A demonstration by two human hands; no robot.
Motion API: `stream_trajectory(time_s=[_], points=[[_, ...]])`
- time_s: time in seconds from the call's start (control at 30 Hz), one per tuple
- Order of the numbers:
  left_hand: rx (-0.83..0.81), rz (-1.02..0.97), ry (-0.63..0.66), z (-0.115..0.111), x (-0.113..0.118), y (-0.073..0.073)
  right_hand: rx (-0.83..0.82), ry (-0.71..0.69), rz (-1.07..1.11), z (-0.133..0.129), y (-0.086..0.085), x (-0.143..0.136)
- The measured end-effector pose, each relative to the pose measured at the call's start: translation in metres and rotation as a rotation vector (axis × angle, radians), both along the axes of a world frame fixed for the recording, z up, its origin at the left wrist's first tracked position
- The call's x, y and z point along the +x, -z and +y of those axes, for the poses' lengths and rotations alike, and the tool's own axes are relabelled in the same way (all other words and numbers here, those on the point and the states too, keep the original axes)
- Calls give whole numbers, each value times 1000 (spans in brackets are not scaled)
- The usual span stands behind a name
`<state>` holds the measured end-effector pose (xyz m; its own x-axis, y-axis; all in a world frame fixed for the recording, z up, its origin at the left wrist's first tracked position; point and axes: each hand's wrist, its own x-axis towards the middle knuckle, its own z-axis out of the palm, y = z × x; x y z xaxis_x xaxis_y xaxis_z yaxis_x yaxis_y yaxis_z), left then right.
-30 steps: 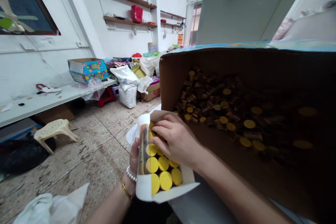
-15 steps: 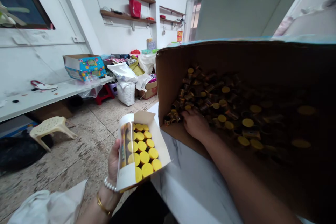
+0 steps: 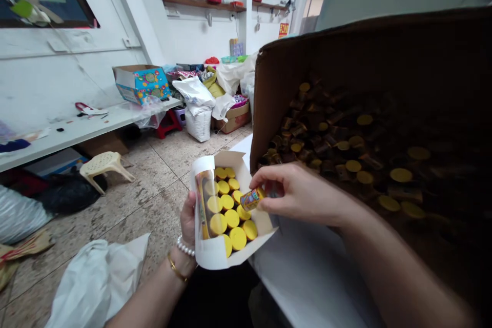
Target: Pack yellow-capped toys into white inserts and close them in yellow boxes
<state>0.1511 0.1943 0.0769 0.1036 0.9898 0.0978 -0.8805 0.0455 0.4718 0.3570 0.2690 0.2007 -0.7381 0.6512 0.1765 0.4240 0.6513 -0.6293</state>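
My left hand (image 3: 188,220) grips the left side of a small white box (image 3: 207,258) with a clear window. Rows of yellow-capped cylinders (image 3: 231,218) stand upright inside it, and its flaps are spread on the right side. Between the thumb and fingers of my right hand (image 3: 282,187) is a small printed tube (image 3: 251,199), tilted over the right edge of the box. Behind that hand, a big cardboard carton (image 3: 269,92) lies with its open side facing me, holding a heap of similar yellow-capped tubes (image 3: 353,165).
At the left stands a long white table (image 3: 96,122) with a blue patterned box (image 3: 142,84). A cream stool (image 3: 105,166), white sacks (image 3: 198,118) and a white sheet (image 3: 100,279) are on the floor. The carton rests on a white surface (image 3: 303,266).
My right hand has come out of the carton to the small box, now with a tube in its fingers. The view has shifted, so the surroundings sit differently in the frame.
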Motion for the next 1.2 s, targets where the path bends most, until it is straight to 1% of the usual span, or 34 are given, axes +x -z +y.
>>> stream_trajectory(time_s=[0.07,0.17,0.27,0.33,0.37,0.4,0.47,0.5,0.53,0.6,0.67,0.77,0.83,0.9,0.97,1.03,1.1,1.13,1.2], points=[[10,4,-12,1,-1,4,65,-22,-87,-11,-4,-4],[43,28,-28,6,-3,7,119,-36,-172,-19,-2,-7],[53,14,-72,13,-4,10,41,-97,-144,-14,2,-7],[56,-1,-70,15,-5,13,-12,-70,-61,0,9,-4],[63,-6,-53,15,-6,14,3,-8,-14,10,14,-2],[71,-6,-31,15,-6,14,64,89,20,21,22,-1],[83,-4,22,14,-7,14,267,314,45,46,43,3],[86,0,46,14,-7,13,367,398,16,58,55,4],[88,3,64,14,-7,12,425,445,-20,67,67,5],[93,5,85,14,-7,9,466,458,-96,78,86,6],[95,5,97,14,-7,7,469,446,-146,79,95,4],[70,12,117,15,-6,6,540,468,-239,70,96,-2],[63,13,119,16,-6,7,596,483,-254,64,94,-7],[66,13,109,16,-7,7,618,478,-201,62,96,-13],[71,12,98,16,-7,8,596,432,-105,62,101,-18],[69,18,96,16,-8,8,493,358,36,64,104,-19],[70,26,96,16,-9,10,354,319,170,67,100,-16],[68,31,94,16,-9,11,282,316,220,67,94,-12],[72,38,75,16,-10,13,171,312,277,65,74,-2]])
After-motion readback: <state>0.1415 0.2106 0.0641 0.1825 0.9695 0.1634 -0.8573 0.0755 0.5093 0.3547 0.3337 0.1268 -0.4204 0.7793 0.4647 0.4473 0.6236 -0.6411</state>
